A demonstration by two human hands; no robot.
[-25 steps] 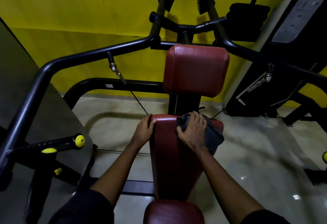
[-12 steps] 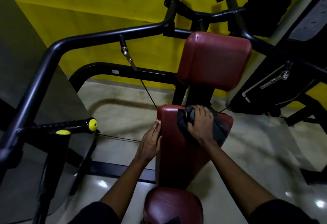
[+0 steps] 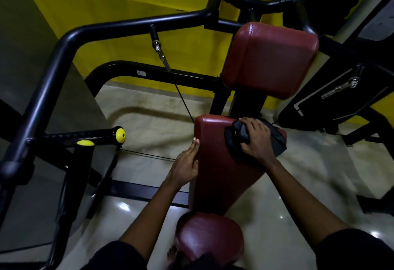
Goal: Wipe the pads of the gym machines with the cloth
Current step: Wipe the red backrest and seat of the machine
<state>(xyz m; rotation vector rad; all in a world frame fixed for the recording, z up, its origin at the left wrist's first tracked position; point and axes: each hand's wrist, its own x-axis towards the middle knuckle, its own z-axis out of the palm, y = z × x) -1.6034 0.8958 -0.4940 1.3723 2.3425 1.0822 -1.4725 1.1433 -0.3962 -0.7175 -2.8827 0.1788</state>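
In the head view we count three red pads on one black machine frame [image 3: 128, 24]: an upper pad [image 3: 270, 60] at about 1 o'clock, a long middle pad [image 3: 215, 169] at the centre, and a rounded lower pad [image 3: 209, 237] at 6 o'clock. One cloth [image 3: 237, 135], dark and bunched, lies on the middle pad's far end. The right hand [image 3: 257, 139] holds it there, fingers curled over the bunch. The left hand [image 3: 185, 164] lies with straight fingers together, flat against the middle pad's 9 o'clock side. At 9 o'clock we count two yellow parts on a black handle [image 3: 74, 136]: a round end cap [image 3: 120, 135] and an oval knob [image 3: 85, 142]. One small white label [image 3: 141, 73] sits on the frame's lower bar; we cannot read it.
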